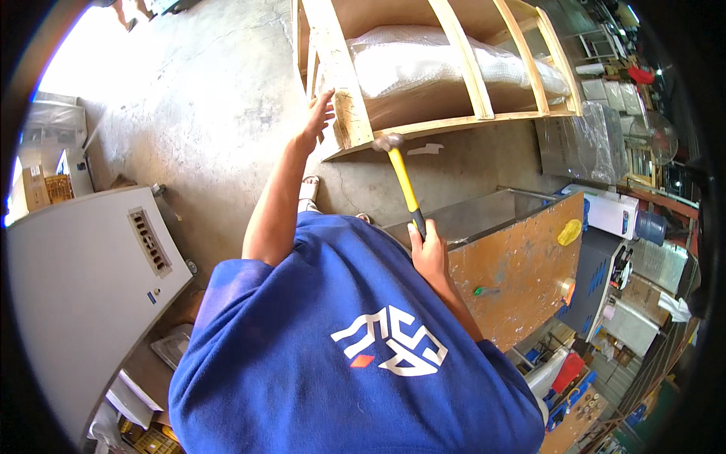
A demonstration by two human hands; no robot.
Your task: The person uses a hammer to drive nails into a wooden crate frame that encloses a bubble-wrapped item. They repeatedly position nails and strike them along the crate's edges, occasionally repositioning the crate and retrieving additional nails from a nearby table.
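In my right hand [429, 253] is a hammer [403, 178], gripped by the black end of its yellow handle. Its metal head is up at the near corner of a wooden crate [348, 83]; whether it touches the wood I cannot tell. My left hand [314, 121] is raised beside the crate's wide left plank, fingers apart, holding nothing. Whether its fingertips touch the plank is unclear. Between the crate's slats, a bulky object wrapped in clear plastic [423, 57] shows, pale on top and brown below.
To the right is a worn wooden tabletop [514, 257] bearing a yellow patch. A white cabinet-like panel [91, 280] stands at left. Behind the crate's right end leans a plastic-wrapped sheet [582, 140]. Concrete floor [204, 83] stretches left of the crate.
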